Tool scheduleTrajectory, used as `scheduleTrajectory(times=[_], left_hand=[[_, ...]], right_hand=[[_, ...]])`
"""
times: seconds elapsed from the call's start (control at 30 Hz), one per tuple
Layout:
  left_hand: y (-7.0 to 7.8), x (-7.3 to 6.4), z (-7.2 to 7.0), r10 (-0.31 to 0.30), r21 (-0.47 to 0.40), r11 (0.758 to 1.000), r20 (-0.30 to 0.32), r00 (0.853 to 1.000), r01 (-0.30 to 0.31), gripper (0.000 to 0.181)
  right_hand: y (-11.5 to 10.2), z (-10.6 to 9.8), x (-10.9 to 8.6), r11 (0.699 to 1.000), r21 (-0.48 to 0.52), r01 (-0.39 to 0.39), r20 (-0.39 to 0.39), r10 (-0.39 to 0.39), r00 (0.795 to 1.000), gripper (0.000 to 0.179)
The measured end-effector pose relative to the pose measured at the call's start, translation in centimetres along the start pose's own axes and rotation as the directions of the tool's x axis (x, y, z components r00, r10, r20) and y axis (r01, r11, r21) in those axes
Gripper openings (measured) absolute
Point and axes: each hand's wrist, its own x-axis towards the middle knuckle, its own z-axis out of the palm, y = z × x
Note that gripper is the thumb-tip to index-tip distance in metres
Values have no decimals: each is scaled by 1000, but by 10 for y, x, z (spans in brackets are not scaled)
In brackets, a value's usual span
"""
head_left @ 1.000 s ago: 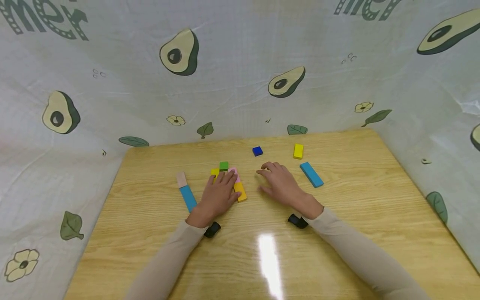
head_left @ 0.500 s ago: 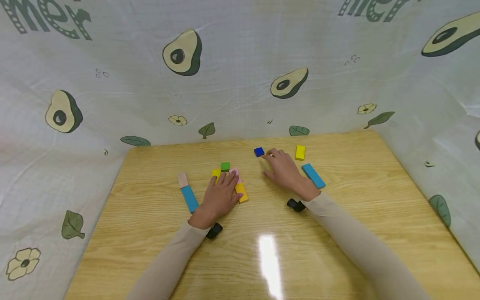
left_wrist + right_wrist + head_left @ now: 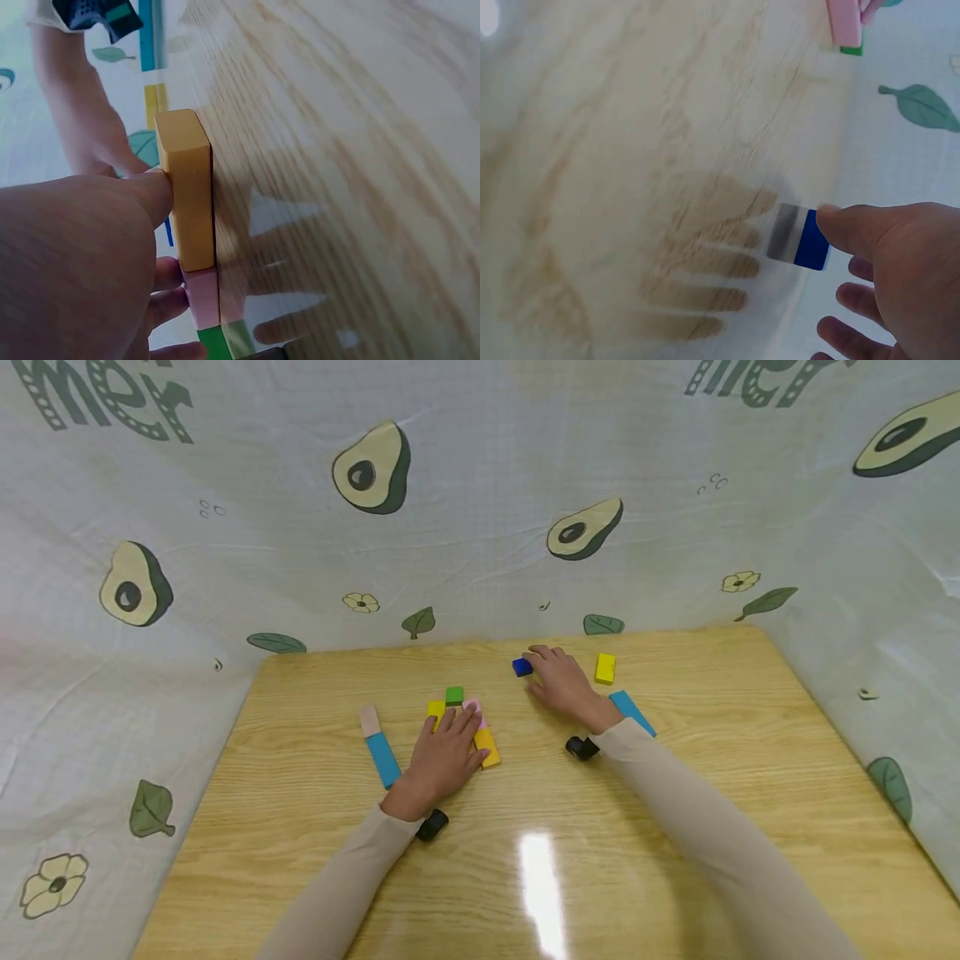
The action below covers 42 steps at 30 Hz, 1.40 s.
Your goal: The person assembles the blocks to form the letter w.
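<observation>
In the head view my left hand lies over a small group of blocks, its fingers spread. Under and beside it are an orange block, a pink block, a yellow block and a green block. The left wrist view has the thumb against the orange block's side and fingertips at the pink one. My right hand reaches to a small dark blue block near the back edge. Its thumb tip overlaps that blue block in the right wrist view, the other fingers spread apart.
Left of the group, a pale beige block meets a light blue block end to end. A yellow block and another light blue block lie right of my right hand. A patterned cloth stands behind the wooden table.
My right hand has moved away from me toward the back, up to the dark blue block. My left hand has stayed on its group of blocks.
</observation>
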Motion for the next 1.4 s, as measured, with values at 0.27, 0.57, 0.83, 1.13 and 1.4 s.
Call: scheduleTrajectory(times=[0.27, 0.57, 0.83, 1.13, 1.4], left_hand=[[0, 0, 3, 10, 8, 1000, -35, 999, -10, 65], [0, 0, 3, 7, 5, 1000, -38, 999, -7, 65], [0, 0, 2, 7, -1, 1000, -39, 999, -7, 65], [0, -1, 1, 3, -4, 1000, -45, 999, -3, 65], [0, 0, 3, -3, -23, 1000, -20, 1000, 2, 65]], right_hand=[[2, 1, 9, 1000, -10, 1, 51, 0, 999, 54], [0, 2, 11, 999, -40, 8, 46, -7, 999, 49], [0, 6, 14, 999, -34, 3, 10, -2, 1000, 44], [-4, 4, 18, 999, -40, 5, 24, -4, 1000, 38], [-4, 5, 16, 999, -38, 6, 16, -5, 1000, 32]])
